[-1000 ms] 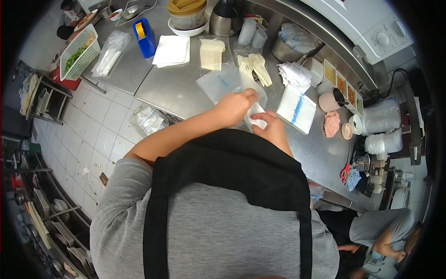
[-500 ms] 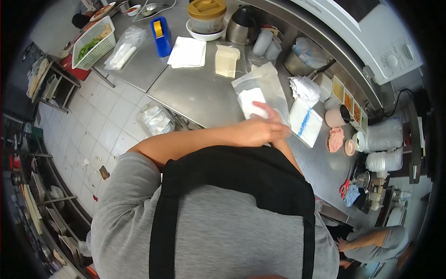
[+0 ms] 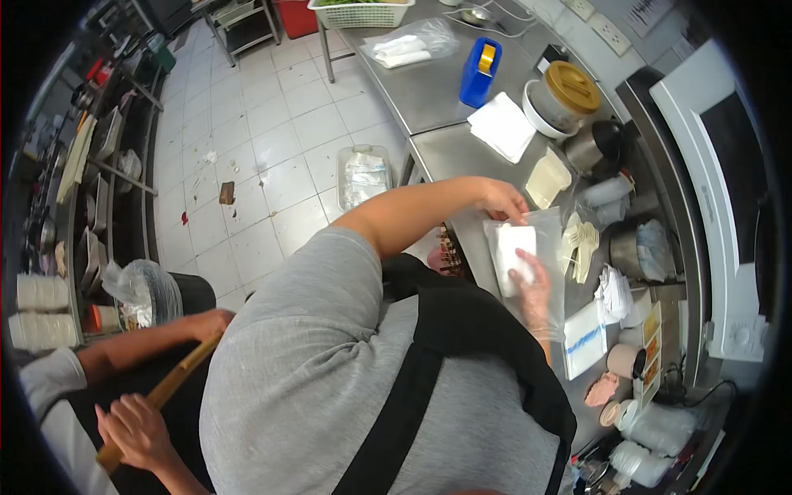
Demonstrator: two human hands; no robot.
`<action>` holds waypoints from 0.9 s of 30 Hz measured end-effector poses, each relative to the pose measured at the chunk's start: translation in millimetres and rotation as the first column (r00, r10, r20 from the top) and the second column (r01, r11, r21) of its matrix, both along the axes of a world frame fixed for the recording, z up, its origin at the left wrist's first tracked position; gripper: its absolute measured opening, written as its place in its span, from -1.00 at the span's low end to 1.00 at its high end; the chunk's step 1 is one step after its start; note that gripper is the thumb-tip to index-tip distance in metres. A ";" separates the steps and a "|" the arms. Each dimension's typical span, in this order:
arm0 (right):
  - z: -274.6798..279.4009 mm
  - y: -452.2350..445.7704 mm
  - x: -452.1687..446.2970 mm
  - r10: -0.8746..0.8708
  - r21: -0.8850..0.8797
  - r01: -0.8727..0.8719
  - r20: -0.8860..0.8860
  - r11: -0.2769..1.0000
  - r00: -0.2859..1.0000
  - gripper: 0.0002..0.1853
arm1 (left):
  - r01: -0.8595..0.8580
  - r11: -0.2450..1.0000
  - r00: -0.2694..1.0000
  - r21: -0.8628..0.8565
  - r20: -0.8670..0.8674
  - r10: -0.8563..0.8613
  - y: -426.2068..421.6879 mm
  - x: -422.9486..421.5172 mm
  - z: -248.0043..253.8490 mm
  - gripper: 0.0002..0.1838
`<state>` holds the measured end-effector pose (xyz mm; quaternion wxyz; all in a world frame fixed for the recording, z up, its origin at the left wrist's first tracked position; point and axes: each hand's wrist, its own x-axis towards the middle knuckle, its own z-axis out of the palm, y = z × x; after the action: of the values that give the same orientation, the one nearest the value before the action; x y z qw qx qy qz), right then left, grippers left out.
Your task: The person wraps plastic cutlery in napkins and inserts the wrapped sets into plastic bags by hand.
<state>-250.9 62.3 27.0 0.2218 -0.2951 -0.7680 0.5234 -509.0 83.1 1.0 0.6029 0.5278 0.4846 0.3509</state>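
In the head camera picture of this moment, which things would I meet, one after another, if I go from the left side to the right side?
Wooden stick → clear plastic tub → blue tape dispenser → the wearer's right hand → fanned pale cutlery → metal pot.

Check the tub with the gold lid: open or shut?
Shut: the gold lid sits over the top of the tub, covering its mouth. Whether it is pressed tight, I cannot tell.
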 end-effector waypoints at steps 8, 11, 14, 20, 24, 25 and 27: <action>2.7 -0.2 -14.2 0.163 -0.050 -0.159 0.093 0.986 0.982 -0.61 | -0.149 0.987 0.956 -0.064 0.245 0.160 -16.2 -5.7 -15.6 -0.69; 1.2 -0.6 -12.3 0.182 -0.002 -0.182 0.091 0.983 0.979 -0.59 | -0.143 0.990 0.983 0.006 0.117 0.142 -16.6 -2.8 -10.5 -0.62; 0.8 8.1 -9.2 0.160 0.025 -0.167 0.165 0.986 0.973 -0.57 | -0.230 0.972 0.942 0.058 0.265 0.207 -6.4 -11.7 -26.0 -0.58; 6.3 8.2 -4.1 0.168 0.037 -0.168 0.025 0.985 0.986 -0.58 | -0.005 0.993 0.994 -0.118 0.110 0.018 -3.2 -12.4 -10.4 -0.80; -21.5 16.5 1.0 0.099 0.104 -0.107 0.078 0.989 0.992 -0.59 | -0.038 0.996 0.990 -0.082 0.133 0.048 -7.0 -5.2 -2.2 -0.90; -22.8 16.2 2.1 0.066 0.126 -0.082 0.121 0.989 0.990 -0.59 | -0.065 0.997 0.987 -0.051 0.142 0.072 -7.1 -3.3 -1.1 -0.90; -17.1 15.3 2.4 0.106 0.076 -0.115 0.112 0.990 0.988 -0.58 | -0.079 0.996 0.981 -0.042 0.172 0.085 -7.3 -1.9 -5.0 -0.90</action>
<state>-248.5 77.6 9.9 0.1628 -0.2704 -0.8149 0.4862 -510.9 75.8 -4.0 0.6370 0.4641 0.4576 0.4117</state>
